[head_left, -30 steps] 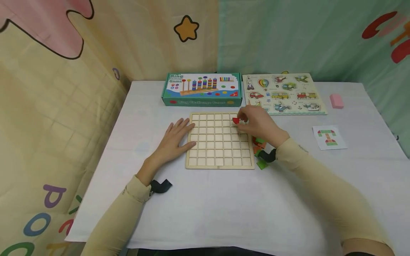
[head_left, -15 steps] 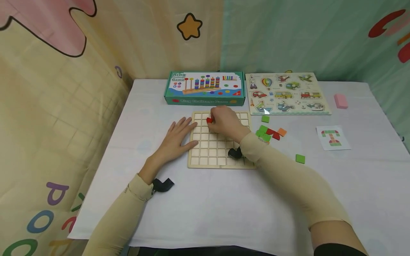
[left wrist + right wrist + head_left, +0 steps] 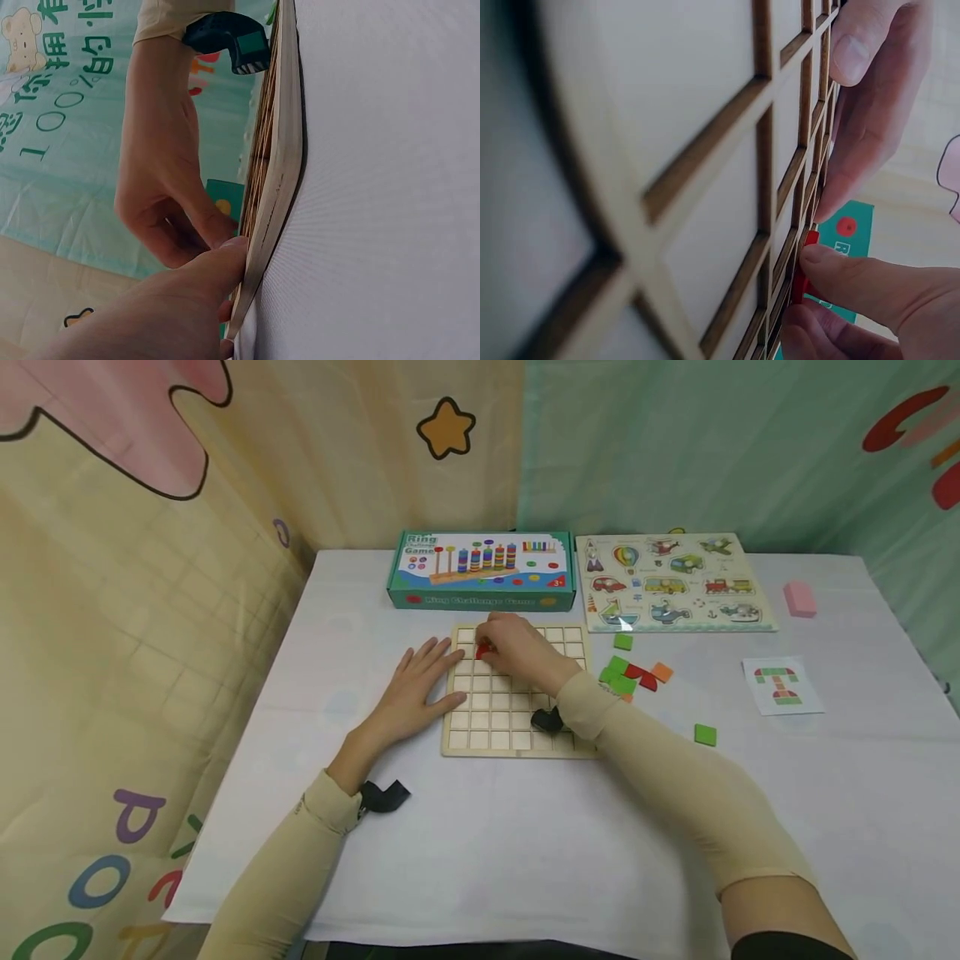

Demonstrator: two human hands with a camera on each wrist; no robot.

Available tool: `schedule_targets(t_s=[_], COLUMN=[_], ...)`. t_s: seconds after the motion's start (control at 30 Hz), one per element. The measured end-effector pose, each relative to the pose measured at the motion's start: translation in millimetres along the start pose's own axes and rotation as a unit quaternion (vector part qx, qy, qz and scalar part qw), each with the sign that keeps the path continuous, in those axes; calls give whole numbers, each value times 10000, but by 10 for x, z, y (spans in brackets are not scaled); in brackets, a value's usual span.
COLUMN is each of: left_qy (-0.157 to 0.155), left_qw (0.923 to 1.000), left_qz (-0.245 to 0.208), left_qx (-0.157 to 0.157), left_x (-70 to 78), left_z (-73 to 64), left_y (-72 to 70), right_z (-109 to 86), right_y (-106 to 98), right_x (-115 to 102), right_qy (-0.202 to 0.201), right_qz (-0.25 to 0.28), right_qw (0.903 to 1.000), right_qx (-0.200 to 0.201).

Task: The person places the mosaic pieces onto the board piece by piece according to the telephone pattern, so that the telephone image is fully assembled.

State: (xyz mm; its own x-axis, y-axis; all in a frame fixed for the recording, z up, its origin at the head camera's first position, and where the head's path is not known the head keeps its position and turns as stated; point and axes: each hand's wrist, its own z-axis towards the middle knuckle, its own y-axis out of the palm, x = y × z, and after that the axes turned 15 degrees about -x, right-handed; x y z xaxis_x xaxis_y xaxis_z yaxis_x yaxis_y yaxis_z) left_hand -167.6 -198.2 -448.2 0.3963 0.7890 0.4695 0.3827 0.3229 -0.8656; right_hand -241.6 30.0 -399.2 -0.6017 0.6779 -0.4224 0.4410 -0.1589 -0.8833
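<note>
A pale wooden grid board [image 3: 480, 722] with square cells lies on the white table. My left hand [image 3: 409, 700] rests along its left side, fingers stretched out, thumb over the rim. In the left wrist view that thumb [image 3: 225, 259] lies at the board's edge. Over the upper left cells, my right hand [image 3: 521, 652] pinches a small red tile [image 3: 801, 279] between thumb and fingers. Seen from the right wrist, the tile stands on edge right at the grid. Its full outline is hidden by the fingers.
Right of the board lie loose tiles: several green ones [image 3: 622, 642], red curved ones [image 3: 648, 680] and orange ones [image 3: 662, 672]. A pattern card [image 3: 810, 702] and a pink block [image 3: 800, 599] are farther right. Behind stand a ring game box [image 3: 480, 602] and a vehicle puzzle board [image 3: 697, 560].
My right hand has carried the red tile leftward from the board's upper right to its upper left, then slightly lower. The left hand keeps its place at the board's edge.
</note>
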Motion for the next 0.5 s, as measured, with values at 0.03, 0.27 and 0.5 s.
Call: schedule_targets(t_s=[0.03,0.27,0.5], left_qy=[-3,-38,-22], left_qw=[10000,10000,10000], left_qz=[-10,1,9], left_qx=[-9,-14,-17], left_x=[5,12,14], left_z=[-1,-6,-9], left_y=[0,3,-3], right_z=[5,35,-57], right_y=[4,22,12], right_x=[0,20,55], right_qy=[13,147,122], right_qz=[7,-35,45], right_qw=[10000,9995,9999], right_qx=[52,293,28])
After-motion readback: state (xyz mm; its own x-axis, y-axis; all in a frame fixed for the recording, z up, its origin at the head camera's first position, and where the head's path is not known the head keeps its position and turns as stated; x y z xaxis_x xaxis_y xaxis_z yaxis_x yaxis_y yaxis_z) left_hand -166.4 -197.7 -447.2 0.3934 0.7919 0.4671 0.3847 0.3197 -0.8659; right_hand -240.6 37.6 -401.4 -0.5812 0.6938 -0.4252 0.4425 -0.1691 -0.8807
